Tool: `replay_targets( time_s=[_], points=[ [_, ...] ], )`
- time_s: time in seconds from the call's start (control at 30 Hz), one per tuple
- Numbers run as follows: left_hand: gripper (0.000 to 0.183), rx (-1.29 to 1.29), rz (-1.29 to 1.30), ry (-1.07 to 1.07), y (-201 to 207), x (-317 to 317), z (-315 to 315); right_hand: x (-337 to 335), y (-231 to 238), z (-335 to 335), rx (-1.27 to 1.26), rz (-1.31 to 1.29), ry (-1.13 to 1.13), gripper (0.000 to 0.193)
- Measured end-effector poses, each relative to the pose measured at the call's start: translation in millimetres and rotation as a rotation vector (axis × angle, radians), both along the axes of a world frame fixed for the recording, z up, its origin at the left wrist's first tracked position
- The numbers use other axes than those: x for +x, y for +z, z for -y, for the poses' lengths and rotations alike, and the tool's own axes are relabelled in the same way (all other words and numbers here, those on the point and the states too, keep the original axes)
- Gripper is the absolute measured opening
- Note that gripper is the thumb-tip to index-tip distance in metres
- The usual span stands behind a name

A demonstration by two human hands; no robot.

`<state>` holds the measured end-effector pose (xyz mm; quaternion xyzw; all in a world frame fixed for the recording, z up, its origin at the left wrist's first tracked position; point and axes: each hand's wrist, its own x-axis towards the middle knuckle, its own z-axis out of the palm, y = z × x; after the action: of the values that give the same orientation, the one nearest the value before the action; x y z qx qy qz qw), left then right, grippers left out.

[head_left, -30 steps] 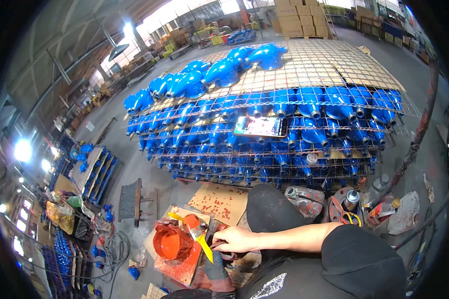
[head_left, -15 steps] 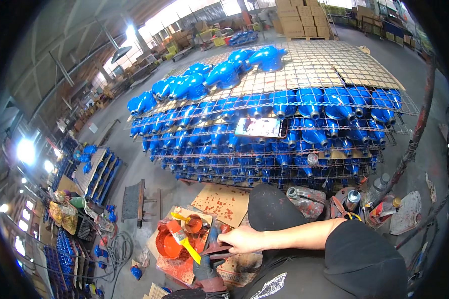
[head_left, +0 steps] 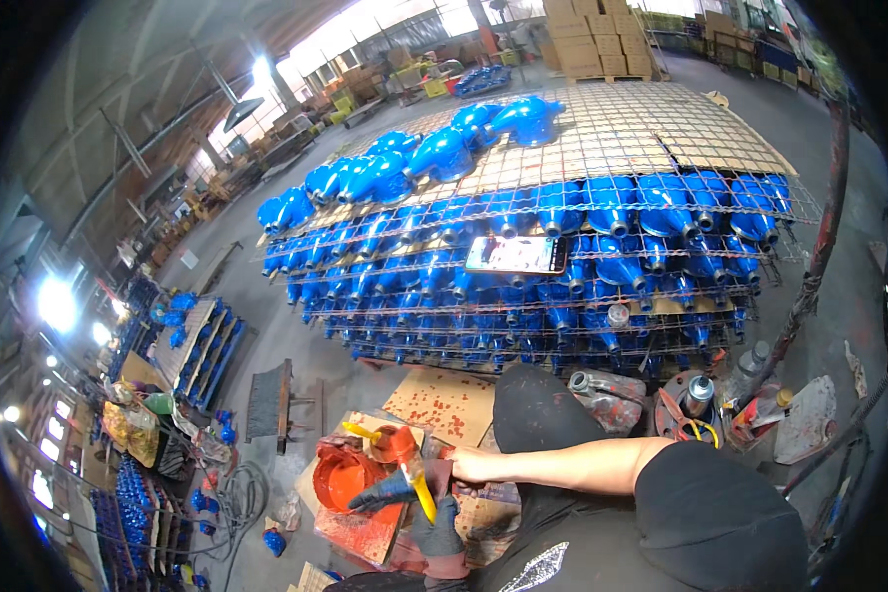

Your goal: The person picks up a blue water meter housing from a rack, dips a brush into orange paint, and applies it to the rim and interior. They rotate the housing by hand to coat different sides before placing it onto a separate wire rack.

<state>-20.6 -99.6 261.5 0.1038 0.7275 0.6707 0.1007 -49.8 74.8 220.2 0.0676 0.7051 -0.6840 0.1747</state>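
My left hand [head_left: 438, 533], in a dark grey glove with a reddish cuff, is closed near the end of a paintbrush [head_left: 420, 489]. The brush has a yellow handle and orange-red bristles pointing up and away. Bare-armed, my right hand [head_left: 473, 466] meets the cuff of another dark glove [head_left: 390, 491]. Its fingertips are partly hidden there; they appear closed on the cuff. That glove's fingers stretch left over the edge of a bucket of orange-red paint [head_left: 324, 481]. A smaller paint pot [head_left: 385, 456] stands behind, with a second yellow-handled brush [head_left: 359, 430] at its rim.
Ahead stands a stack of wire mesh racks [head_left: 641, 123] full of blue-painted castings [head_left: 442, 155]. A phone [head_left: 516, 255] is propped on its near side. Paint-spattered cardboard [head_left: 434, 403] lies before it. A dirty can [head_left: 607, 400] and bottles [head_left: 760, 407] stand right, beside a slanting pole [head_left: 821, 252].
My left hand and the paintbrush have moved right, and the brush has turned more upright. The loose-looking glove at my right hand now extends left toward the bucket.
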Motion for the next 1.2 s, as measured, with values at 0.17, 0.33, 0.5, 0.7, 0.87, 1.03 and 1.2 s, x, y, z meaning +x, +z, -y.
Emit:
replay_targets(
  time_s=[0.17, 0.33, 0.5, 0.7, 0.87, 1.03, 1.2],
  points=[
    [0.016, -0.014, -0.126, 0.074, -7.0, 2.1, 0.7, 8.2, 26.1, 13.8, -0.394, 0.281, -0.188, 0.028],
    [0.032, -0.175, -0.076, 0.052, -21.9, -19.5, 7.8, 11.4, 42.6, 29.8, -0.701, 0.169, -0.392, 0.020],
    [0.032, 0.077, -0.053, 0.141, -40.3, -16.4, 0.5, 6.0, 43.4, 53.0, -1.331, 0.149, -0.286, 0.027],
    [0.021, 0.142, 0.012, 0.172, 14.4, 20.1, -12.1, -1.1, -10.3, 63.2, -0.972, -0.230, -0.138, 0.020],
    [0.021, -0.018, -0.068, 0.162, 23.4, 28.8, -10.8, 8.5, 20.0, 68.7, -0.629, -0.412, -0.144, 0.022],
    [0.028, 0.026, -0.062, 0.132, 8.3, 24.4, -6.9, -8.8, 39.1, 50.1, -0.775, -0.420, -0.167, 0.023],
    [0.027, 0.061, -0.104, 0.256, 8.0, 15.7, -6.2, -45.9, 75.5, 54.8, -0.847, -0.505, -0.260, 0.024]
  ],
)
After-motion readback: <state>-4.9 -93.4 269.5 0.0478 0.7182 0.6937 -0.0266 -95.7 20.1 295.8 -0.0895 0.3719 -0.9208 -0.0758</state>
